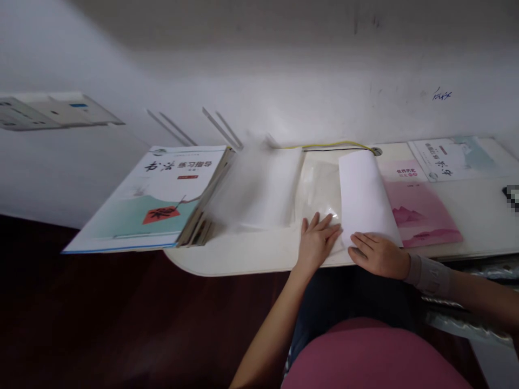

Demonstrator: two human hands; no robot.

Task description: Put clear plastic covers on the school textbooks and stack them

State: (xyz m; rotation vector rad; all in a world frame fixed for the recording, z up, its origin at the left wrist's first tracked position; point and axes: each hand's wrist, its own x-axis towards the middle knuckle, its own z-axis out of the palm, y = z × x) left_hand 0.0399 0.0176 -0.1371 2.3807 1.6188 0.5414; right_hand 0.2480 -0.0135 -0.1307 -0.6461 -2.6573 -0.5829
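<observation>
My left hand [319, 240] lies with its fingers spread on a clear plastic cover [320, 186], which is flat on the white desk. My right hand [379, 255] rests its outstretched fingers on the lower edge of a white sheet [365, 194]. That sheet bulges slightly and overlaps the right side of the plastic; whether it belongs to a booklet I cannot tell. Partly beneath it on the right is a pink booklet [424, 210] with a mountain drawing. A pile of translucent plastic covers [259, 189] lies left of my left hand.
A stack of calligraphy workbooks [162, 189] stands at the desk's left end, jutting past its edge. Another workbook [458, 156] lies at the back right. A yellow cable [336, 143] runs along the wall to a round hole. A wall socket panel [52, 111] is at far left.
</observation>
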